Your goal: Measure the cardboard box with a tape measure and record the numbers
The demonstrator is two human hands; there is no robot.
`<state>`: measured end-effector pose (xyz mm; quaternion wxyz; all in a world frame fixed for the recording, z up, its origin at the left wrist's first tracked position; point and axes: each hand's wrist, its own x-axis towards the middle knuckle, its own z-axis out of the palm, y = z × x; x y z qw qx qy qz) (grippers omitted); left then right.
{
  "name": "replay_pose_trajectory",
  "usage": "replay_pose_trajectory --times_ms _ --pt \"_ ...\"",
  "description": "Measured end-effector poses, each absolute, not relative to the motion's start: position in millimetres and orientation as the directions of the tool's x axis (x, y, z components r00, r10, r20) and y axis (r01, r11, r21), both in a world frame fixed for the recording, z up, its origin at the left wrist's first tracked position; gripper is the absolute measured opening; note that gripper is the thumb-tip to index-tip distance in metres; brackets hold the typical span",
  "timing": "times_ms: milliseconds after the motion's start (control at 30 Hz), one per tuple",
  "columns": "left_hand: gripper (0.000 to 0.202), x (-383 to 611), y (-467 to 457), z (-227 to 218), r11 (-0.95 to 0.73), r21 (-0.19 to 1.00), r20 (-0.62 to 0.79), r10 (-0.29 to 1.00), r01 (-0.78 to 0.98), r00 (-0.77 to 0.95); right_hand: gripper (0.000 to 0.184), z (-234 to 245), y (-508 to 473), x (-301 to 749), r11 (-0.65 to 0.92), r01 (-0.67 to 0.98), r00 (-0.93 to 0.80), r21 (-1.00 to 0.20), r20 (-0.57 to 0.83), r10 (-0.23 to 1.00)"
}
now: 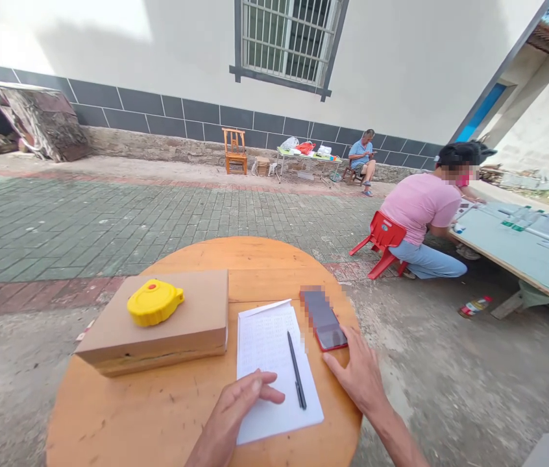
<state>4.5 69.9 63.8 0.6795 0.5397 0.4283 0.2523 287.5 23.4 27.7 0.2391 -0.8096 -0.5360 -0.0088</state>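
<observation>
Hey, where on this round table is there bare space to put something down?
The round table is bare along its near-left edge, in front of the cardboard box and left of the left hand. Another free strip lies at the far rim beyond the box. The right half is crowded: notepad, pen, phone and right hand.

I am outdoors in a paved courtyard beside a house. A white rendered wall with a band of dark grey tiles [167, 107] and a barred window [287, 39] rises behind green brick paving [84, 220]. A wooden chair [234, 150] and a cluttered folding table [306, 155] stand by the wall, and I sit at a round wooden table [158, 415].
</observation>
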Motion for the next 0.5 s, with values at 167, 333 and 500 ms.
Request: replay_pose_trajectory --times_ms 167,333,500 --pt "0.058 2 72 52 0.291 0.941 -0.339 0.784 0.174 0.520 0.062 27 27 282 -0.359 0.868 0.458 -0.343 0.274 0.846" --pt "0.063 0 76 37 0.298 0.937 -0.348 0.768 0.181 0.538 0.062 34 30 279 -0.384 0.857 0.476 -0.343 0.241 0.846" --pt "0.064 1 76 36 0.337 0.928 -0.368 0.761 0.159 0.535 0.061 34 33 278 -0.389 0.860 0.477 -0.331 0.248 0.843"
